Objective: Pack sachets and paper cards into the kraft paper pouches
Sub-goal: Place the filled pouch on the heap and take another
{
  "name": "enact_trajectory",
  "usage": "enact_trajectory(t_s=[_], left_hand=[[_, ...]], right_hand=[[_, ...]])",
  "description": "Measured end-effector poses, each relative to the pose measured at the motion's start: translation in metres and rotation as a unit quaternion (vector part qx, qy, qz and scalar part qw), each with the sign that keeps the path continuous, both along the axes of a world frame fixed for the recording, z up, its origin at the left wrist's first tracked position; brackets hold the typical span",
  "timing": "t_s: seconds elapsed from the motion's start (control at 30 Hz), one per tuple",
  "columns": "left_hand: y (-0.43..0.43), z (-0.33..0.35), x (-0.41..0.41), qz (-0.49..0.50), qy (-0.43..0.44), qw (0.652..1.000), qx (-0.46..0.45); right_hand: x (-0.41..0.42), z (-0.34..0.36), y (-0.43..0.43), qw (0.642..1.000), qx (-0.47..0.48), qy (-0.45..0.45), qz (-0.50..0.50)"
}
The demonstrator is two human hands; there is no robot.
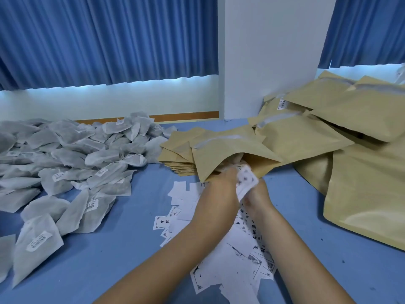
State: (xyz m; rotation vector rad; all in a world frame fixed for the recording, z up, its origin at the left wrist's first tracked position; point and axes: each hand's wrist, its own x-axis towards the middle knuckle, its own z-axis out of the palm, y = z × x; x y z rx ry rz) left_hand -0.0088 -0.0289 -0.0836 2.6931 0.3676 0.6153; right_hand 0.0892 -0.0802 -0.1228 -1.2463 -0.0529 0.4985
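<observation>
The kraft pouch (230, 154) is hiding my left hand's (221, 179) fingertips. My right hand's (257, 195) card (246, 179) is blurring beyond reading, and the frame edge is cropping the filled pouches (370, 194).

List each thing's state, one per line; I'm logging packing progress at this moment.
Held kraft pouch: mouth open, facing the hands.
Paper card: bent, at the pouch mouth.
Left hand: at the pouch mouth, fingers hidden.
Right hand: holds the paper card.
Sachets: loose heap.
Empty pouches: flat stack.
Filled pouches: bulging, piled.
Loose cards: scattered flat.
</observation>
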Motion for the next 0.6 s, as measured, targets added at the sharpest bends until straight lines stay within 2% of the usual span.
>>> enact_trajectory(t_s=[0.03,0.1,0.17,0.3,0.4,0.5,0.53,0.6], left_hand=[[0.002,0.002,0.013,0.024,-0.025,0.999,-0.021],[0.011,0.007,0.042,0.053,-0.008,0.998,-0.024],[0.017,0.013,0.065,0.064,0.046,0.997,0.014],[0.040,0.012,0.102,0.080,0.200,0.976,0.012],[0.052,0.011,0.110,0.114,0.254,0.956,0.095],[0.045,0.014,0.104,0.114,0.223,0.960,0.122],[0.040,0.013,0.097,0.114,0.177,0.969,0.132],[0.026,0.013,0.075,0.107,0.063,0.969,0.213]], right_hand=[[-0.002,0.001,0.001,1.000,0.014,0.003,0.002],[-0.006,0.002,0.003,0.999,0.045,0.006,0.006],[-0.009,0.004,0.004,0.999,0.051,0.005,0.012],[-0.015,0.003,0.009,0.999,0.002,0.015,0.034],[-0.017,0.003,0.011,0.997,-0.023,0.031,0.061],[-0.017,0.002,0.011,0.998,-0.012,0.032,0.050],[-0.016,0.002,0.011,0.999,-0.002,0.031,0.041],[-0.013,0.002,0.010,0.999,0.017,0.026,0.026]])
